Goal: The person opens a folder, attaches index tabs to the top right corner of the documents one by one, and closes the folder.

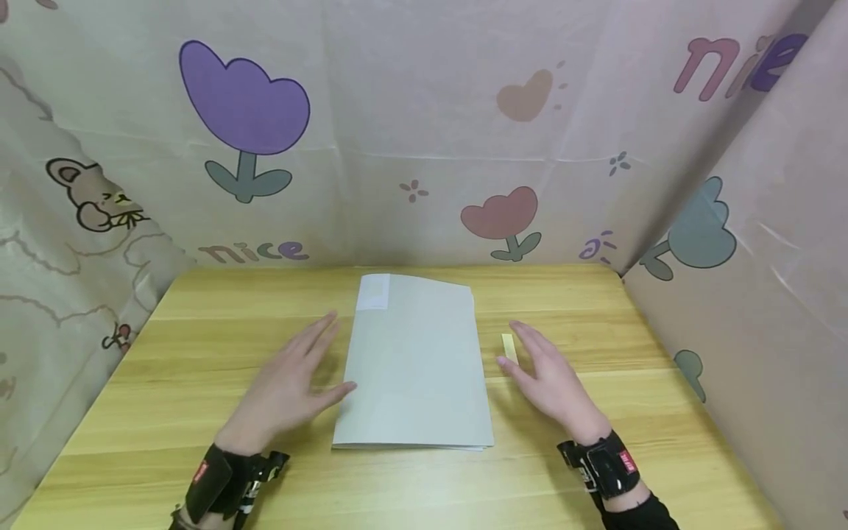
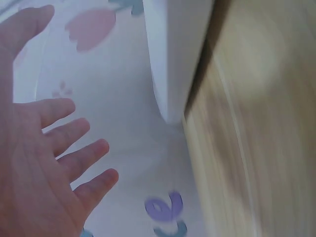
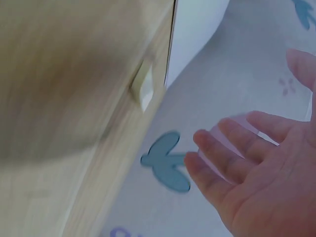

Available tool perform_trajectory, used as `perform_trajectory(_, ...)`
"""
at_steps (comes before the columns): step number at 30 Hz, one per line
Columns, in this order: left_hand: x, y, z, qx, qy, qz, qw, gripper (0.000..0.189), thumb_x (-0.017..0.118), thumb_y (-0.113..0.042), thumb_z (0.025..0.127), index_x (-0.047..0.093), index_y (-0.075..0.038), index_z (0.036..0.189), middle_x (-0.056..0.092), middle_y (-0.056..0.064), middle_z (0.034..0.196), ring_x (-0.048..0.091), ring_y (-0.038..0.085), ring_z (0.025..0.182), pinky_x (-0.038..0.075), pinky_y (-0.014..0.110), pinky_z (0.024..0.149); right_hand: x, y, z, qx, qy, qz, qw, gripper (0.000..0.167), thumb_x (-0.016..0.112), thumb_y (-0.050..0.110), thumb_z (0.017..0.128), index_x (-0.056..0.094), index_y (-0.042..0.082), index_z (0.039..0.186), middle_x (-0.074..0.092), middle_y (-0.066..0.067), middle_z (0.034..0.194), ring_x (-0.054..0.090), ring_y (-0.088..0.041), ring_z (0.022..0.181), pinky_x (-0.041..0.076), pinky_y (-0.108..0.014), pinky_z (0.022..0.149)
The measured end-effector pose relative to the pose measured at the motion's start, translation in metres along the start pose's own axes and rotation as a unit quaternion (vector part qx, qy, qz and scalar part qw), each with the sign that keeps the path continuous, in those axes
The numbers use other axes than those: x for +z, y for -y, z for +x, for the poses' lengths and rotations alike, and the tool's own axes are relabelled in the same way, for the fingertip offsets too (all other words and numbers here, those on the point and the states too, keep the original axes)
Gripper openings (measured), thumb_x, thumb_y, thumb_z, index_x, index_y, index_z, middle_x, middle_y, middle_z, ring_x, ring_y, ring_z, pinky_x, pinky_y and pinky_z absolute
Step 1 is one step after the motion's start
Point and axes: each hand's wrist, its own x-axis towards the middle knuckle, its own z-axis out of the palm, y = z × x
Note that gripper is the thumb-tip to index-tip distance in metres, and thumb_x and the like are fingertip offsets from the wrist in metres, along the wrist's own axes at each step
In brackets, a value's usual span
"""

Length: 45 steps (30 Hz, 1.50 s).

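Note:
A pale grey paper booklet or folder (image 1: 417,361) lies on the table with a white label (image 1: 374,291) at its upper left corner. Its near edge shows more than one layer. My left hand (image 1: 288,386) hovers at the booklet's left side, fingers spread, the thumb tip over or at its edge; contact cannot be told. To the right, apart from the booklet, my right hand (image 1: 550,379) is held with fingers extended and nothing in it. Beside its thumb and index finger lies a small pale yellow strip (image 1: 509,347), partly hidden by the hand in the head view.
The wooden table (image 1: 199,353) meets a patterned cloth (image 1: 371,147) along its back edge. More cloth hangs at the left and right sides. Each wrist wears a black strapped camera mount (image 1: 604,465).

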Motion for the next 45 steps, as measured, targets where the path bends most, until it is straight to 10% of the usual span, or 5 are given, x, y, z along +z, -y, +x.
perform_trajectory(11, 0.025, -0.056, 0.014, 0.08, 0.079, 0.027, 0.9932, 0.097, 0.073, -0.067, 0.085, 0.046, -0.007, 0.155, 0.032, 0.015, 0.167, 0.039, 0.044, 0.147, 0.034, 0.063, 0.117, 0.026, 0.028, -0.009, -0.048, 0.065, 0.009, 0.9967, 0.053, 0.069, 0.033, 0.101, 0.06, 0.001, 0.143, 0.054, -0.016, 0.15, 0.053, -0.037, 0.137, 0.044, -0.055, 0.113)
perform_trajectory(24, 0.052, -0.084, 0.014, 0.063, 0.132, 0.052, 0.9879, 0.103, 0.087, -0.063, 0.071, 0.052, -0.009, 0.152, 0.034, 0.019, 0.166, 0.03, 0.047, 0.151, 0.032, 0.063, 0.118, 0.042, 0.035, -0.018, -0.082, 0.085, -0.006, 0.993, 0.032, 0.07, 0.021, 0.1, 0.071, 0.0, 0.124, 0.063, -0.014, 0.136, 0.06, -0.034, 0.127, 0.051, -0.051, 0.106)
perform_trajectory(36, 0.055, -0.084, 0.011, 0.064, 0.097, 0.053, 0.9918, 0.093, 0.085, -0.054, 0.073, 0.055, -0.007, 0.148, 0.039, 0.02, 0.161, 0.035, 0.049, 0.147, 0.038, 0.065, 0.113, 0.045, 0.035, -0.013, 0.029, 0.058, 0.088, 0.994, 0.039, 0.072, 0.013, 0.097, 0.065, 0.0, 0.133, 0.064, -0.011, 0.128, 0.066, -0.017, 0.097, 0.059, -0.032, 0.084)
perform_trajectory(45, 0.053, -0.078, 0.005, 0.068, 0.069, 0.023, 0.995, 0.089, 0.076, -0.051, 0.079, 0.05, -0.007, 0.151, 0.035, 0.018, 0.164, 0.032, 0.049, 0.149, 0.038, 0.063, 0.114, 0.043, 0.034, -0.011, 0.107, 0.013, 0.194, 0.9751, 0.054, 0.069, 0.023, 0.101, 0.054, -0.002, 0.146, 0.062, -0.018, 0.135, 0.069, -0.028, 0.104, 0.06, -0.038, 0.083)
